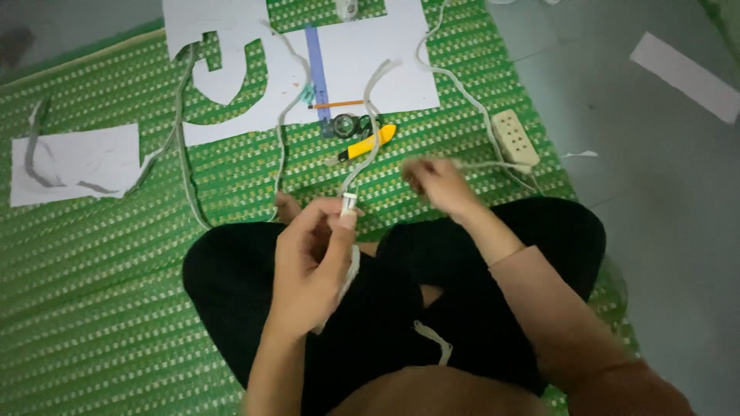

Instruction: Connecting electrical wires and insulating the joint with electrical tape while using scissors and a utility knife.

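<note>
Left hand [312, 254]: closed around a white strip [368, 131], thumb and fingers pinching it just below a small white end piece [349, 202]; held upright over the lap.
Right hand [435, 185]: blurred; fingers curled, apparently on a thin white cord [493, 164], but the grip cannot be told for certain.
Strip: rises from the left hand, curves up across the mat [100, 293] and onto the white sheet [362, 69]; a lower length hangs from the palm toward the lap.
Cord: runs from the right hand toward a white socket block [515, 139] at the mat's right edge; cord and block look joined.
Sheet: large shape already cut out at its left; a blue ruler [317, 69] and an orange pencil [339, 104] lie on it.
Near tools: yellow knife [368, 143] just below the sheet, beside a small dark round item I cannot identify.
Second paper [73, 163]: far left, marked with grey strokes, well apart from the hands.
Progress (judgement): cutting of the sheet seems done; the strip lies loose, not fixed along the cut-out, so mounting and connecting appear left.
</note>
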